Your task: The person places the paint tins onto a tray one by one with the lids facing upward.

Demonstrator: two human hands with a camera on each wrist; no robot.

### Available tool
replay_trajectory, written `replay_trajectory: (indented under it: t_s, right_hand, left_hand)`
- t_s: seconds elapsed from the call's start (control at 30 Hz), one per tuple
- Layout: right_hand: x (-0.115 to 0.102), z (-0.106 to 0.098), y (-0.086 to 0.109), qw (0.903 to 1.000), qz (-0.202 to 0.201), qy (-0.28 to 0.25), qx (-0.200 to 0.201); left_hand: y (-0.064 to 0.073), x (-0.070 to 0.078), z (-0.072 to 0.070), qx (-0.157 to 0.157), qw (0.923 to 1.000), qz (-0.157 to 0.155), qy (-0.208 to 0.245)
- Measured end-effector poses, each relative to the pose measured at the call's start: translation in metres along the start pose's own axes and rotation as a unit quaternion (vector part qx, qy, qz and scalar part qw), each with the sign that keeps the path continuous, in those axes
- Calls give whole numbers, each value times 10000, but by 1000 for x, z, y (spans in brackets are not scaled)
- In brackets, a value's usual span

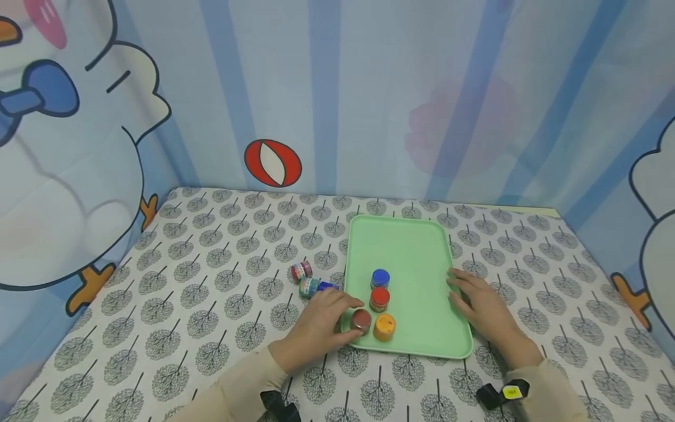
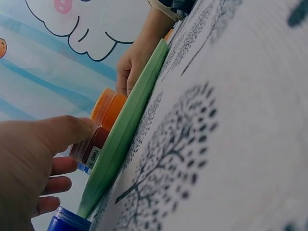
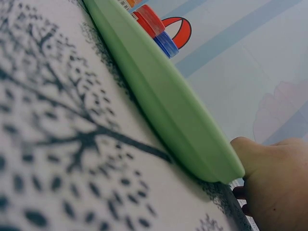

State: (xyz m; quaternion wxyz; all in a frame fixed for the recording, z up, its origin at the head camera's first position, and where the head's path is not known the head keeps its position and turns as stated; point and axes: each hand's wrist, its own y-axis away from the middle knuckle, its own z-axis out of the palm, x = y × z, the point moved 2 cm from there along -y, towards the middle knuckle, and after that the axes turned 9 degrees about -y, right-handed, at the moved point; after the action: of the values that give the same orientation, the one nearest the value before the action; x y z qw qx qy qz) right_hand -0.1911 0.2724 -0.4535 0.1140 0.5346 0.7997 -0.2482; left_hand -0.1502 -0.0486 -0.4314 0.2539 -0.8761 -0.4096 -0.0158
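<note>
Where your beige sleeves [image 1: 239,375] end, nearest the camera, a black strap [image 1: 279,407] shows at each wrist. Clock centred on the green tray [image 1: 422,275], 12 pointing away from you. Between 7 and 8 o'clock, just inside the near corner, stands the brown jar [image 1: 361,322]; your left hand [image 1: 320,322] grasps it, thumb on one side, index finger on the other. Left wrist view: your three other fingers are loosely bent, off the jar. Orange jar [image 1: 385,327]: just beside the brown one, at that jar's 3 o'clock. Your right hand [image 1: 486,308] rests at the tray's 3 o'clock rim, fingers relaxed, grasping no jar. Red jar [image 1: 379,299]: upright, at the brown jar's 1 to 2 o'clock; blue jar [image 1: 380,278] just beyond it. Off the tray, at 9 to 10 o'clock, a blue-capped jar [image 1: 309,287] lies on its side near your left knuckles; a dark red jar [image 1: 301,271] lies just past it. All rests on a tree-print cloth [image 1: 200,293]. Farthest, at 12, hangs a blue striped curtain [image 1: 369,94].
</note>
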Motion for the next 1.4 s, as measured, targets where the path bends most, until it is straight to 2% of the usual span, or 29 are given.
replay_trajectory:
  t_s: [0.3,0.43,0.67,0.87,1.07,1.4]
  right_hand:
    - [1,4,1,10000,1,14,-8]
    - [1,5,1,10000,8,-5,7]
    - [2,8,0,10000,-25,-4,-16]
    - [2,8,-1,9999,-108,-3,12]
    - [0,6,-3,9998,-157,29,81]
    - [1,1,-2,9998,-127,116,85]
  left_hand:
    - [0,-1,-7,91,9999,-37,94]
    - [-1,-6,-12,118,9998,-152,-87]
    - [-1,-20,-20,298,9967,-293,-699]
    - [1,-33,-25,170,9939,-569,-925]
    - [0,-41,-25,42,9920,-550,-1138]
    - [-1,-48,-19,-113,9910,-587,-1196]
